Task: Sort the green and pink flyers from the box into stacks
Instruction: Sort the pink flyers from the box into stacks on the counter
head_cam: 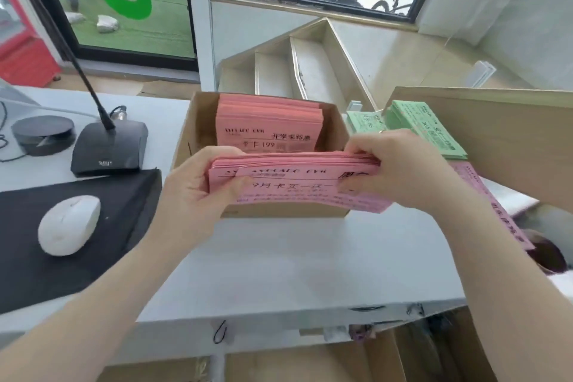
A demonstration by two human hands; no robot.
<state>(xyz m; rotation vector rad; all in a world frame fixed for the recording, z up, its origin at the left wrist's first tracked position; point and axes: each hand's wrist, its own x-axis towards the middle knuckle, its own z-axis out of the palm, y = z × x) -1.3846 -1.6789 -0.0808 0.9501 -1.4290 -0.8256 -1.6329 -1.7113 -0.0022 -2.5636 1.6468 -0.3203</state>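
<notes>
A brown cardboard box [198,130] stands on the white desk, with a stack of salmon-pink flyers [269,124] inside at the back. Over the box's front I hold a thick bundle of pink flyers [291,186] with black print. My left hand [192,192] grips its left end, thumb on top. My right hand [400,167] grips its right end, fingers curled over the top edge. To the right of the box lie green flyers [428,130] in a stack, with another green one [366,122] beside it. A pink flyer [493,201] lies under my right forearm.
A white mouse [69,225] rests on a black pad [28,267] at the left. Behind it stand a black microphone base [108,149] and a round black device [43,135]. A wooden board [508,139] rises at the right. White shelving [297,71] lies beyond the desk.
</notes>
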